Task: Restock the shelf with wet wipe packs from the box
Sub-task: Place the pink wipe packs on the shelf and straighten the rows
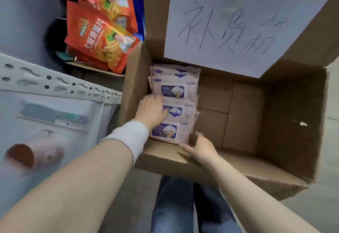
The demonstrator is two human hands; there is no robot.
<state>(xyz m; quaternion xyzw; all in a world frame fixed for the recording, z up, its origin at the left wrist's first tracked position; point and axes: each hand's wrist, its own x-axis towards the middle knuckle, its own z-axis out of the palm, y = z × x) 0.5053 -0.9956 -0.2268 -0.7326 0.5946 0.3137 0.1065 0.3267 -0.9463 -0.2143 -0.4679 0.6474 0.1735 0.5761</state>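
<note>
An open cardboard box (256,122) stands on the floor in front of me. Several pink wet wipe packs (174,89) with purple labels are stacked along its left inner wall. My left hand (152,110) reaches into the box and lies on the packs, its fingertips on the middle pack's label. My right hand (200,148) is at the box's near wall, with its fingers against the lower right corner of the nearest pack (165,132). The white metal shelf (55,86) is at the left.
A sheet of paper with handwritten characters (238,22) is stuck on the box's raised back flap. Red and orange snack bags (102,42) fill another carton behind the shelf. The right part of the box shows only its bottom. My legs in jeans (183,205) are below.
</note>
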